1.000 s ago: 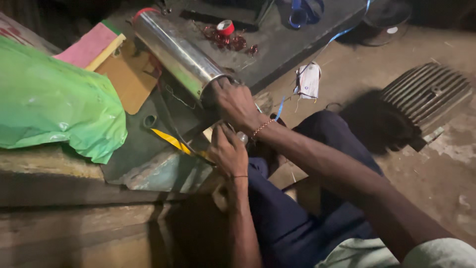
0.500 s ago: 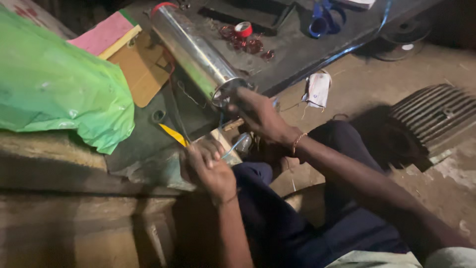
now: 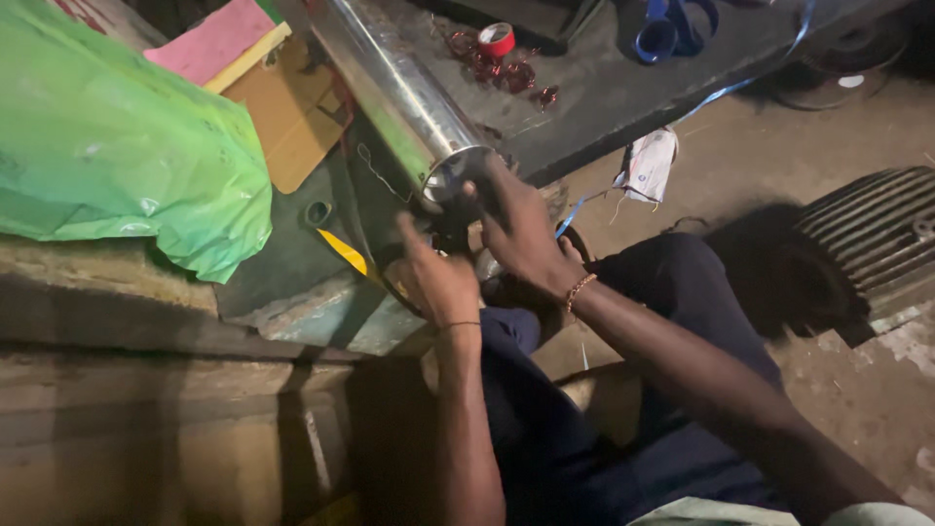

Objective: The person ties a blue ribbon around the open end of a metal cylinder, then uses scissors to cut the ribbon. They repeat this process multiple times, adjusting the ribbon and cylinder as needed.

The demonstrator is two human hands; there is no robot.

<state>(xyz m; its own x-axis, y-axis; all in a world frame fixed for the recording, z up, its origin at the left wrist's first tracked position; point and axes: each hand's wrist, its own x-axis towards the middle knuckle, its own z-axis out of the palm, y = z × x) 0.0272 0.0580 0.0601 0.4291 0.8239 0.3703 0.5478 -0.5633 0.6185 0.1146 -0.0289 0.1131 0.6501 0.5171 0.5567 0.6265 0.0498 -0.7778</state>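
A long shiny metal cylinder [image 3: 394, 93] lies slanted across a dark workbench [image 3: 604, 93], its open end towards me. My right hand [image 3: 516, 229] rests on that open end, fingers curled over the rim. My left hand [image 3: 433, 278] sits just below the end, fingers bent around something small and dark that I cannot make out. A thin wire [image 3: 375, 175] hangs along the cylinder's side.
A green plastic bag [image 3: 117, 146] covers the left bench. Pink and brown boards [image 3: 263, 88] lie behind it. A red tape roll [image 3: 499, 39] and copper coils [image 3: 516, 76] sit beyond. A ribbed motor casing [image 3: 877, 244] stands on the floor at right.
The view shifted closer and left. My left hand rose from below the bench edge up towards the cylinder's end. My right hand stayed on the open end.
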